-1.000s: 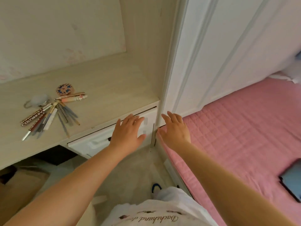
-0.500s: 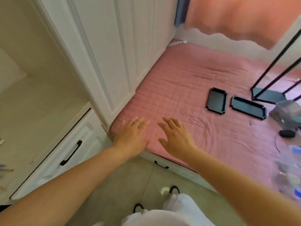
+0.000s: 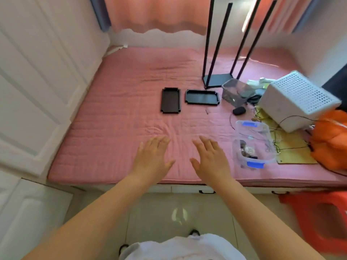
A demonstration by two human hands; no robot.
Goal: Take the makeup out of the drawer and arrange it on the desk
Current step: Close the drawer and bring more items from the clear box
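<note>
My left hand (image 3: 153,158) and my right hand (image 3: 210,160) are stretched out side by side, palms down, fingers straight and spread, over the near part of a pink quilted bed (image 3: 120,113). Neither hand holds anything. The desk, its drawer and the makeup are out of view. A white cabinet door (image 3: 35,76) stands at the left.
Two black trays (image 3: 170,100) (image 3: 202,97) lie on the bed. At the right are a clear box with blue clips (image 3: 252,145), a grey clear bin (image 3: 237,91), a white perforated basket (image 3: 298,99), cables, an orange bag (image 3: 331,139) and a black rack (image 3: 217,79). A red stool (image 3: 323,220) stands on the floor.
The view has swung right, from the desk and drawer to the bed. Both hands stayed stretched out and empty and now hover over the pink cover.
</note>
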